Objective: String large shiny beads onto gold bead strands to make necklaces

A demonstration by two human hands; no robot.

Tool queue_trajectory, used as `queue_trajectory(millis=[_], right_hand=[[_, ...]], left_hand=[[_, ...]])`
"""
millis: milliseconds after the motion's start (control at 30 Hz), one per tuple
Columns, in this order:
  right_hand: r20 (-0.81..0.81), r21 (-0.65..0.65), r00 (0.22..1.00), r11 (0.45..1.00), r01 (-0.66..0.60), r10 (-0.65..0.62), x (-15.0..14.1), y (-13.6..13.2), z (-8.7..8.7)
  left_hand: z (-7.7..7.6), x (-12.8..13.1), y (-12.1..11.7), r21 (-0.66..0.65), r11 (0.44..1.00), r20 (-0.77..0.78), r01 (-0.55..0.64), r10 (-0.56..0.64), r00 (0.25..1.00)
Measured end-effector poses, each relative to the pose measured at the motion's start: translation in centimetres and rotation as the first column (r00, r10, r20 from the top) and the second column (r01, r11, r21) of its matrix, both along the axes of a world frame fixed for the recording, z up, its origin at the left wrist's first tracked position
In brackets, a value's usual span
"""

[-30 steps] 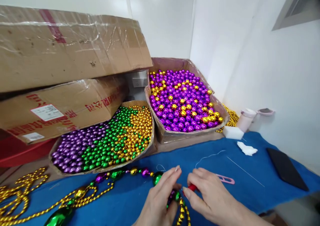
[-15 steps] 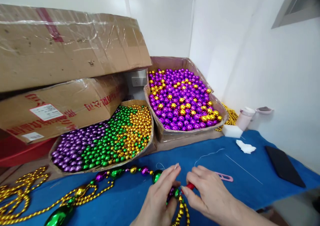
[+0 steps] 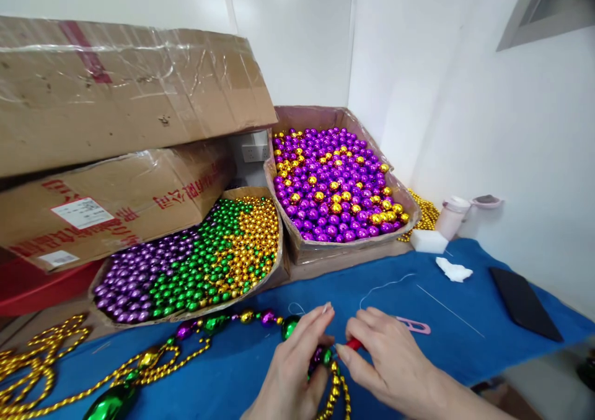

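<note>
My left hand (image 3: 292, 367) is closed around part of a bead string, with purple and green beads (image 3: 321, 357) showing between the fingers and thumb. Gold bead strands (image 3: 335, 390) hang down just right of it. In my right hand (image 3: 388, 355), fingers and thumb pinch a small red object (image 3: 354, 344); most of it is hidden, so its kind is unclear. Its end points toward the beads in the left hand, with a narrow gap between the hands. A large-bead garland (image 3: 214, 324) in green, purple and gold runs left across the blue cloth (image 3: 251, 361).
Behind stand a box of purple and gold balls (image 3: 337, 191) and a box of smaller purple, green and gold beads (image 3: 199, 265). To the right lie a pink clip-like item (image 3: 414, 325), thread, white tissue (image 3: 453, 270) and a black flat object (image 3: 525, 303). Gold chains (image 3: 41, 358) lie left.
The camera view has shifted slightly. Both hands keep nearly the same pose and grip, close together at the beads.
</note>
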State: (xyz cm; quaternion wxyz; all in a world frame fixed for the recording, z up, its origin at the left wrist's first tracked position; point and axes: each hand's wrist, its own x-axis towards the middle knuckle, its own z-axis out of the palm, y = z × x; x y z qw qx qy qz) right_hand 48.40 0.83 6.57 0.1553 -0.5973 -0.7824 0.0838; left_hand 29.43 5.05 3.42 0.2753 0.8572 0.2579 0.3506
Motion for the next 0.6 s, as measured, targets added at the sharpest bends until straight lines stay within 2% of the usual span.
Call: queue_trajectory(millis=[133,233,267,333,400,433,467,500,600], right_hand=[[-0.078,-0.009,0.997,1.000,-0.004,0.004,0.7,-0.3,0.5],[-0.319,-0.065,0.948,0.998,-0.012,-0.009,1.4,-0.8,0.3],[-0.444,-0.110,0.895,0.994,-0.011,-0.039,1.5,-1.1,-0.1],[-0.674,-0.223,0.730,0.973,-0.055,-0.113,1.4,-1.6,-1.1],[-0.798,-0.309,0.574,0.943,-0.126,-0.185,0.7,-1.9,-2.1],[-0.822,-0.332,0.530,0.932,-0.143,-0.211,0.2,-1.9,-2.4],[-0.828,-0.332,0.516,0.934,-0.132,-0.221,-0.4,-1.8,-2.6],[-0.821,-0.307,0.533,0.945,-0.110,-0.205,-0.9,-1.6,-2.6],[-0.762,-0.175,0.643,0.981,-0.086,-0.079,-1.8,-0.7,-1.3]], left_hand=[[0.0,0.0,0.0,-0.031,0.999,-0.004,0.016,-0.016,1.000],[0.5,0.1,0.1,-0.044,0.999,0.006,0.004,-0.004,1.000],[0.8,0.1,0.2,-0.043,0.999,0.017,-0.018,0.019,1.000],[1.6,0.3,0.3,-0.036,0.996,0.042,-0.084,0.085,0.996],[2.7,0.5,0.6,-0.026,0.988,0.069,-0.152,0.153,0.986],[3.3,0.6,0.7,-0.023,0.984,0.082,-0.174,0.176,0.981],[3.9,0.6,0.9,-0.019,0.981,0.097,-0.193,0.194,0.976],[4.5,0.7,1.1,-0.014,0.978,0.109,-0.208,0.208,0.972],[6.3,0.4,1.8,0.033,0.964,0.133,-0.265,0.258,0.957]])
